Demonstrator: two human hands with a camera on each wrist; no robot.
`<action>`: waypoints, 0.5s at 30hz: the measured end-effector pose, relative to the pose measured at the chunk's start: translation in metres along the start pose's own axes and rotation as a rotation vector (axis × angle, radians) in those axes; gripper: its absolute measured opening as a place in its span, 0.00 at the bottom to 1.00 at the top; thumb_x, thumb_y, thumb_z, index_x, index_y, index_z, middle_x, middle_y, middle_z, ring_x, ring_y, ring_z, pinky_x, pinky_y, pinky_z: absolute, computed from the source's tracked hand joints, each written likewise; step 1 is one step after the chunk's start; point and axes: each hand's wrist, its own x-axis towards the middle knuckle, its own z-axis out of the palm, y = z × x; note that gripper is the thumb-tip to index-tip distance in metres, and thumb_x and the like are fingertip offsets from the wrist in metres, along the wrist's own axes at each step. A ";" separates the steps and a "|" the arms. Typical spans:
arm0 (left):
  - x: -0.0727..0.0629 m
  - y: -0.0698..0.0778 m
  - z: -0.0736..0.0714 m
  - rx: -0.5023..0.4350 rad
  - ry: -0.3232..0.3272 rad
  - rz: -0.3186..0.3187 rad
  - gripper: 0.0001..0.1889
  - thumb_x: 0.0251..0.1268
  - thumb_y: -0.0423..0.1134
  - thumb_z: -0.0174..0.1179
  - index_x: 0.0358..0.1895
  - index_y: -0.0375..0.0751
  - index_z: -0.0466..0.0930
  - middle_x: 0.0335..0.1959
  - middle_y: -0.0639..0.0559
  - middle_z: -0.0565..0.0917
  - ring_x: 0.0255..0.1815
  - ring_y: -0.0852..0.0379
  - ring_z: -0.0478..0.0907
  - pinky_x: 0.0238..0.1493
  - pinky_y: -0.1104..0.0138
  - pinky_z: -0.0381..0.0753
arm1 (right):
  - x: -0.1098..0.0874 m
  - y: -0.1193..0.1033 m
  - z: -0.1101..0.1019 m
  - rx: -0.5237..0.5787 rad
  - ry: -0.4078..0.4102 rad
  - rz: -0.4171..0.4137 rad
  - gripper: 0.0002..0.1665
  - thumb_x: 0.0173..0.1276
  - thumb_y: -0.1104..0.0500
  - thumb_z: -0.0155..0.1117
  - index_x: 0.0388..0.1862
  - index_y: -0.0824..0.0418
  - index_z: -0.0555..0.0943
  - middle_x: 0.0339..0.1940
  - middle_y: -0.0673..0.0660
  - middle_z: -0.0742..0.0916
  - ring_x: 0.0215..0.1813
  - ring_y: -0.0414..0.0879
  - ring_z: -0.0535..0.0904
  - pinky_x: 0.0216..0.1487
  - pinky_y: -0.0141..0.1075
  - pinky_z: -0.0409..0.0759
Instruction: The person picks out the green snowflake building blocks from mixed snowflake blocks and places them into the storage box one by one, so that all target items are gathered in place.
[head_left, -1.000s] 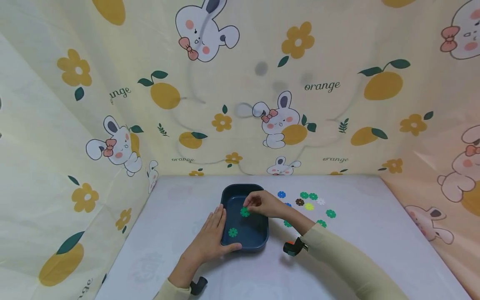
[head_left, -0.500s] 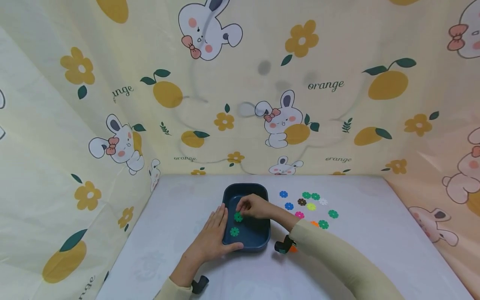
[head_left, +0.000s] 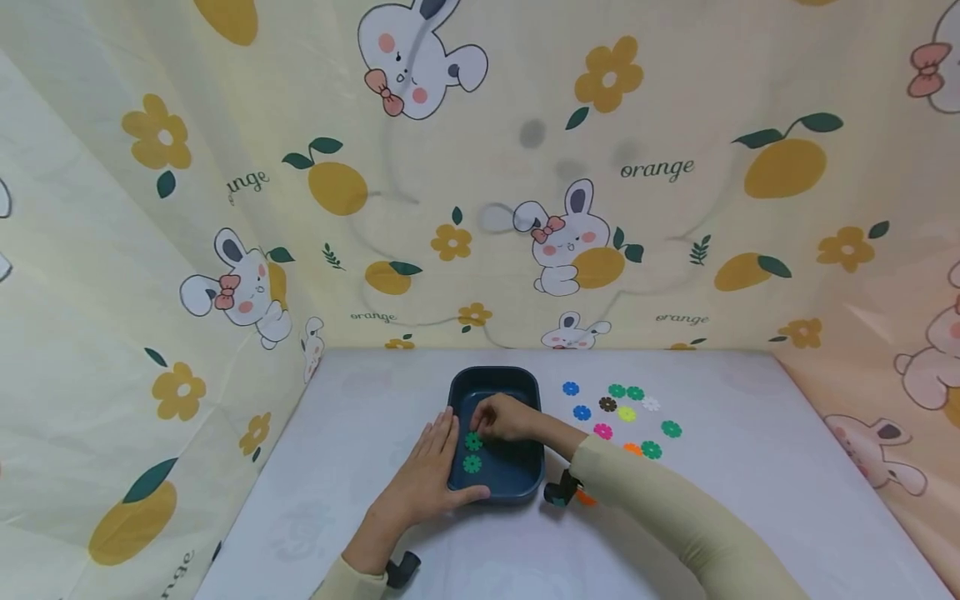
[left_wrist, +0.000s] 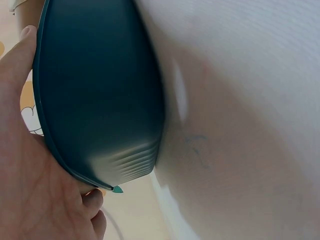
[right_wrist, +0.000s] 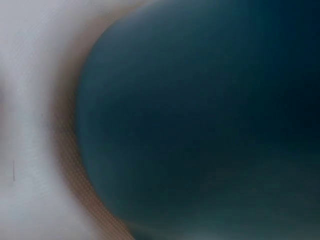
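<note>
Right hand (head_left: 506,417) pinching disc (head_left: 473,442), inside tray rim (head_left: 495,368)

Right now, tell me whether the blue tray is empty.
Not empty: one green piece lies in the tray, another at the right hand.

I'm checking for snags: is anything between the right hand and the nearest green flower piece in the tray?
Nothing visible: the right hand pinches the far edge of that green flower piece inside the tray; the left hand rests against the tray's side.
</note>
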 end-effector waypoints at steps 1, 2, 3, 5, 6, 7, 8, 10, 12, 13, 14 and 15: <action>-0.001 0.001 -0.001 0.000 -0.001 0.000 0.66 0.65 0.78 0.61 0.89 0.36 0.39 0.91 0.44 0.36 0.91 0.48 0.34 0.89 0.48 0.41 | 0.000 0.000 0.000 -0.001 0.000 0.003 0.06 0.73 0.70 0.70 0.45 0.61 0.89 0.34 0.49 0.87 0.36 0.40 0.82 0.40 0.31 0.84; -0.001 0.001 -0.001 -0.001 0.000 0.000 0.66 0.66 0.78 0.61 0.89 0.36 0.39 0.91 0.44 0.36 0.91 0.48 0.34 0.89 0.49 0.41 | 0.000 0.000 0.000 -0.003 0.001 0.004 0.06 0.73 0.69 0.70 0.45 0.61 0.89 0.34 0.49 0.87 0.36 0.40 0.82 0.40 0.31 0.84; -0.001 0.001 -0.002 0.000 0.000 0.000 0.66 0.66 0.78 0.61 0.89 0.36 0.39 0.91 0.44 0.36 0.91 0.48 0.34 0.89 0.49 0.41 | 0.000 -0.001 0.000 -0.005 0.001 0.006 0.06 0.73 0.69 0.70 0.45 0.61 0.89 0.34 0.48 0.87 0.36 0.40 0.82 0.40 0.31 0.84; -0.002 0.002 -0.003 -0.005 0.003 0.004 0.65 0.66 0.77 0.61 0.89 0.36 0.39 0.91 0.44 0.37 0.91 0.47 0.35 0.89 0.48 0.41 | 0.000 -0.001 0.000 -0.009 0.002 0.004 0.06 0.73 0.69 0.70 0.45 0.61 0.89 0.34 0.48 0.87 0.36 0.40 0.82 0.40 0.31 0.85; -0.002 0.002 -0.003 -0.006 0.004 0.006 0.65 0.66 0.77 0.61 0.89 0.36 0.39 0.91 0.44 0.37 0.91 0.47 0.35 0.89 0.48 0.41 | 0.000 -0.001 0.000 -0.012 0.002 0.004 0.06 0.73 0.69 0.71 0.45 0.61 0.89 0.34 0.48 0.87 0.36 0.40 0.82 0.40 0.31 0.85; -0.002 0.003 -0.003 -0.008 0.005 0.007 0.65 0.66 0.77 0.61 0.89 0.36 0.39 0.91 0.43 0.37 0.91 0.47 0.35 0.89 0.48 0.41 | -0.001 -0.001 0.000 -0.015 0.002 0.003 0.07 0.73 0.69 0.71 0.45 0.61 0.89 0.35 0.48 0.87 0.37 0.40 0.82 0.41 0.32 0.85; -0.002 0.003 -0.004 -0.011 0.005 0.008 0.65 0.66 0.77 0.61 0.89 0.36 0.39 0.91 0.43 0.37 0.91 0.47 0.35 0.89 0.48 0.41 | -0.001 -0.001 0.000 -0.017 0.003 -0.001 0.07 0.73 0.69 0.71 0.45 0.61 0.89 0.35 0.48 0.87 0.37 0.41 0.83 0.41 0.32 0.85; -0.003 0.003 -0.004 -0.015 0.005 0.008 0.65 0.66 0.77 0.61 0.89 0.37 0.38 0.91 0.42 0.37 0.91 0.46 0.35 0.89 0.48 0.41 | -0.002 -0.001 0.000 -0.021 0.010 -0.007 0.07 0.73 0.69 0.71 0.46 0.61 0.89 0.35 0.49 0.88 0.37 0.41 0.83 0.42 0.33 0.86; -0.003 0.004 -0.004 -0.013 0.001 0.004 0.65 0.66 0.77 0.61 0.89 0.38 0.38 0.91 0.43 0.37 0.91 0.47 0.35 0.89 0.48 0.40 | -0.003 -0.001 0.000 -0.026 0.018 -0.008 0.07 0.73 0.69 0.71 0.46 0.60 0.89 0.36 0.48 0.88 0.38 0.41 0.83 0.43 0.33 0.87; -0.003 0.004 -0.004 -0.013 -0.001 0.002 0.65 0.66 0.77 0.61 0.89 0.38 0.38 0.91 0.43 0.37 0.91 0.47 0.34 0.89 0.48 0.40 | -0.004 -0.001 -0.001 -0.032 0.024 -0.012 0.07 0.74 0.69 0.70 0.47 0.61 0.89 0.36 0.48 0.88 0.38 0.40 0.83 0.44 0.33 0.87; -0.003 0.003 -0.004 -0.011 -0.002 0.000 0.65 0.66 0.78 0.61 0.89 0.38 0.38 0.91 0.44 0.36 0.91 0.47 0.34 0.89 0.49 0.40 | -0.004 -0.001 -0.001 -0.034 0.032 -0.016 0.07 0.74 0.68 0.70 0.47 0.61 0.89 0.36 0.48 0.88 0.38 0.40 0.83 0.44 0.33 0.87; -0.003 0.003 -0.004 -0.006 -0.001 0.000 0.66 0.66 0.78 0.60 0.89 0.38 0.38 0.91 0.44 0.36 0.91 0.47 0.34 0.89 0.48 0.40 | -0.005 -0.001 -0.002 -0.037 0.041 -0.023 0.07 0.74 0.68 0.70 0.48 0.60 0.89 0.37 0.48 0.88 0.38 0.40 0.83 0.44 0.33 0.87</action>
